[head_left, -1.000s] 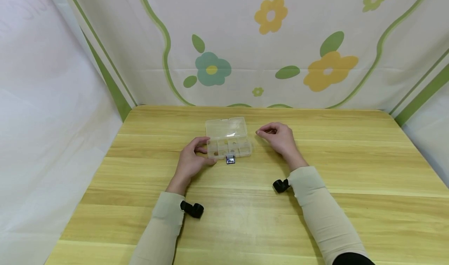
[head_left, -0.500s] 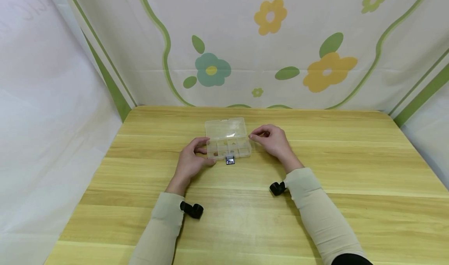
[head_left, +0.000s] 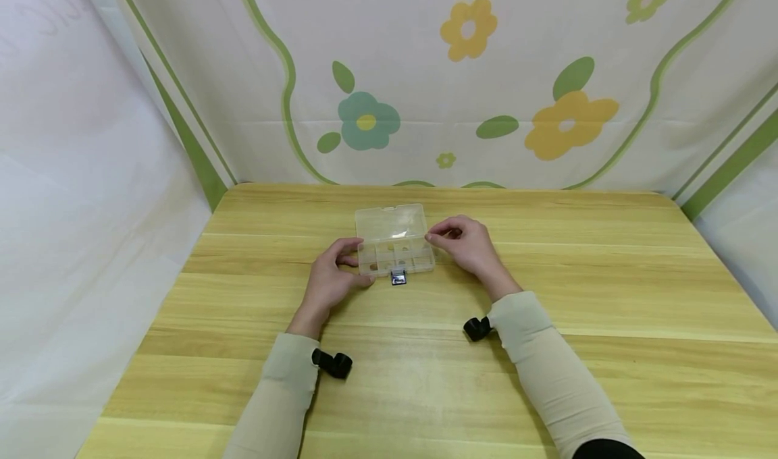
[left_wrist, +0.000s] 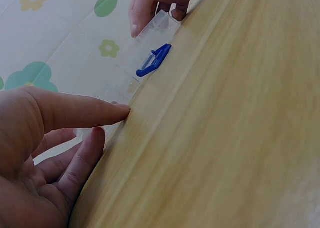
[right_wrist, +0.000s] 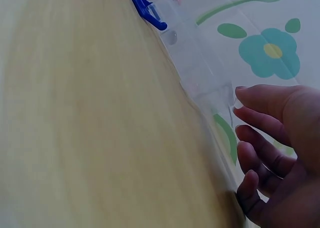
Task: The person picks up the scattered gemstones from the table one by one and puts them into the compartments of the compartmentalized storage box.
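Observation:
A clear plastic compartment box (head_left: 383, 258) lies on the wooden table with its lid (head_left: 390, 221) swung back. Small round items lie in some compartments. A blue latch (left_wrist: 155, 60) sticks out from the middle of the front edge. My left hand (head_left: 331, 277) holds the box's left end, thumb at the front corner and fingers behind. At the right side, my right hand (head_left: 467, 244) has thumb and index fingertips pinched at the lid's edge, close to the hinge line. Its other fingers curl loosely below in the right wrist view.
The wooden table (head_left: 413, 391) runs back to a white curtain (head_left: 419, 61) printed with flowers. Another white sheet (head_left: 91, 209) hangs along the left side. Black wrist cameras stick out inward from both sleeves.
My right hand has moved left from beside the box until its fingertips meet the lid's right edge. The left hand and the box stay in place.

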A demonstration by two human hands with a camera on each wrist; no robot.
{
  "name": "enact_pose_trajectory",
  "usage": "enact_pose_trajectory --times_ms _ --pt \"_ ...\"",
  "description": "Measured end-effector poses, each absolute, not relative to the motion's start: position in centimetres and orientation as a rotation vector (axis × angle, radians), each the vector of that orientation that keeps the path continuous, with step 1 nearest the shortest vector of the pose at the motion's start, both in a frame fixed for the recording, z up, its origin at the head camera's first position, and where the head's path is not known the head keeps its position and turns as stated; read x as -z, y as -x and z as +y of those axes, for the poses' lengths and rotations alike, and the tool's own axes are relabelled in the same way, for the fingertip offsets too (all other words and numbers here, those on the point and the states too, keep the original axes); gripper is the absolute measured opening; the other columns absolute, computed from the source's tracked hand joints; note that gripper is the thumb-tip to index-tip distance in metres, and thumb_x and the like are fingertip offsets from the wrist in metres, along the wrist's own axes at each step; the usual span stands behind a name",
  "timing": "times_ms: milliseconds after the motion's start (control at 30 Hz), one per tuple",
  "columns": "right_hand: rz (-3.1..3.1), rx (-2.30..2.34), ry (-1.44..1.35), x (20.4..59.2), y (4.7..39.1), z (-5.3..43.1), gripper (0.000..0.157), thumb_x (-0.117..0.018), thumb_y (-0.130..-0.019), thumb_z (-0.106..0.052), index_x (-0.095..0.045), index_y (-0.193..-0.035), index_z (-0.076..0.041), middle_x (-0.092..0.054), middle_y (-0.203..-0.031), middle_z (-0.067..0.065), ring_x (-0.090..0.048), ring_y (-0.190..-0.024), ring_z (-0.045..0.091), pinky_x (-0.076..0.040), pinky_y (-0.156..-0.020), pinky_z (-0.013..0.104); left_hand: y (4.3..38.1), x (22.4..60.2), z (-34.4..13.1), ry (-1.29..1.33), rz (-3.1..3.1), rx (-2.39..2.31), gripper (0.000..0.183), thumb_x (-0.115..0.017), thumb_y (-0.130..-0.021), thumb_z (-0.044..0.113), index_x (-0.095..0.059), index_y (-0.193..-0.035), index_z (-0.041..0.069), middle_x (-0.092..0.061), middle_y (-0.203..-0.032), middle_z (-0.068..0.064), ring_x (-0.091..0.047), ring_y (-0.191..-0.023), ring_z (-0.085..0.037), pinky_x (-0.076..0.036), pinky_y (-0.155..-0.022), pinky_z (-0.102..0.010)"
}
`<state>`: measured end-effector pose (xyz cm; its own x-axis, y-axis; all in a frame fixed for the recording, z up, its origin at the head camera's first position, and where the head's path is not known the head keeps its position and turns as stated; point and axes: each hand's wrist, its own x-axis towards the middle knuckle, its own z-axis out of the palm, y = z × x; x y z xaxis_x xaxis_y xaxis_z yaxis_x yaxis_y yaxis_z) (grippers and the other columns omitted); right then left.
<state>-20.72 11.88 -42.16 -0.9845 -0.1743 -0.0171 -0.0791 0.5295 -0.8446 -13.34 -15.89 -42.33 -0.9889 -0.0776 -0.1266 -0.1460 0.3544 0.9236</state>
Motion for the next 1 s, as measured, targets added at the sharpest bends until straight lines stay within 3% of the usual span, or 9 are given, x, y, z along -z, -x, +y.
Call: enact_pose_trajectory --times_ms 467,767,1000 --pt "2.661 1.528 0.291 42.0 20.4 10.3 0.017 -0.082 -0.097 -0.026 -0.082 -0.108 -0.013 -0.068 -0.11 0.007 -0.062 -0.097 0.023 -0.052 -0.084 0.036 13.4 42.3 -15.9 0.212 2.533 -1.737 0.076 -0.092 -0.076 -0.001 -0.066 -0.145 0.019 -0.068 -0.145 -0.006 -0.064 -0.116 -0.027 -0.049 -0.095 -0.035" --pt "2.638 1.58 0.376 41.8 20.2 8.3 0.014 -0.082 -0.097 -0.024 -0.082 -0.105 -0.013 -0.067 -0.108 0.006 -0.062 -0.095 0.023 -0.053 -0.084 0.037 13.5 42.5 -16.0 0.226 2.538 -1.728 0.075 -0.092 -0.076 -0.001 -0.067 -0.144 0.021 -0.07 -0.134 -0.009 -0.064 -0.115 -0.027 -0.05 -0.097 -0.039" --pt "2.706 1.535 0.49 41.6 20.3 6.7 0.01 -0.082 -0.097 -0.023 -0.083 -0.103 -0.015 -0.071 -0.108 0.005 -0.063 -0.093 0.021 -0.052 -0.079 0.034 13.6 42.5 -16.0 0.21 2.546 -1.73 0.075 -0.093 -0.077 0.0 -0.067 -0.144 0.02 -0.069 -0.142 -0.007 -0.066 -0.115 -0.027 -0.051 -0.096 -0.036"
